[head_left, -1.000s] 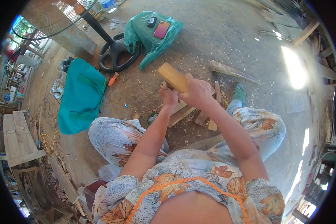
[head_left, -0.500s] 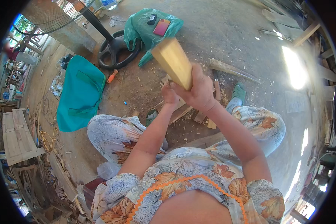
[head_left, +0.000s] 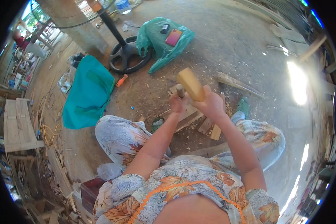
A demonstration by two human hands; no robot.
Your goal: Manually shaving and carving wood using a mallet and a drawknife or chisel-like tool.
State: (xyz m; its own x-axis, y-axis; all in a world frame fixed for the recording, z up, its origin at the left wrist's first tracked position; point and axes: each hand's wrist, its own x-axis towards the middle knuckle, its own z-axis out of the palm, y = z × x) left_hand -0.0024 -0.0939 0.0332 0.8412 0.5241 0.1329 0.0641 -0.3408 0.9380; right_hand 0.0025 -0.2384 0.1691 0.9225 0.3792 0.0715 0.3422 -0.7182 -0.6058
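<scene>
My left hand (head_left: pixel 178 103) is closed round an upright chisel (head_left: pixel 180 89); only its round wooden handle end shows, and its blade is hidden below the fist. My right hand (head_left: pixel 213 103) grips one end of a thick yellowish wooden block (head_left: pixel 190 83), held like a mallet just right of the handle. Whether block and handle touch I cannot tell. Beneath both hands lies a piece of timber (head_left: pixel 188 118) on the floor between my feet, partly covered by the hands. Short wood pieces (head_left: pixel 215 132) lie to its right.
Wood chips litter the floor. Ahead lie a green plastic bag (head_left: pixel 160 43) with a phone (head_left: pixel 173 37) on it, and a black fan base (head_left: pixel 130 55). To the left are a teal bag (head_left: pixel 87 93) and an orange-handled tool (head_left: pixel 121 80). A long plank (head_left: pixel 239 83) lies ahead right.
My right hand has swung the wooden block down toward the chisel handle, which now shows above my left fist. The whole view has shifted slightly.
</scene>
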